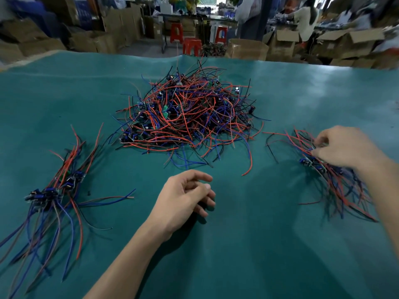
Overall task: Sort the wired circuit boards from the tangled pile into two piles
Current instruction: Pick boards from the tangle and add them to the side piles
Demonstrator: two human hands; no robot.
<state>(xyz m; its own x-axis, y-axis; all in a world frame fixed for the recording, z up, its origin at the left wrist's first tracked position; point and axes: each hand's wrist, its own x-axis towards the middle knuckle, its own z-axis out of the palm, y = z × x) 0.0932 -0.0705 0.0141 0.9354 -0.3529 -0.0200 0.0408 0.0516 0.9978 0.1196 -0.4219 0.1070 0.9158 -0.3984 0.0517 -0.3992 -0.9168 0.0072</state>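
Note:
A big tangled pile [190, 117] of small circuit boards with red, blue and black wires lies mid-table. A sorted pile [56, 190] of boards with their wires fanned out lies at the left. A second sorted pile [330, 173] lies at the right. My left hand [185, 199] hovers just above the mat in front of the tangle, fingers loosely curled, holding nothing. My right hand [343, 147] is over the right pile, its fingertips curled down onto the wires and boards there; whether they pinch a board is hidden.
A teal mat [248, 244] covers the table. Beyond the far edge stand cardboard boxes [280, 44], red plastic stools [192, 46] and a workbench. A person [306, 20] is at the back right.

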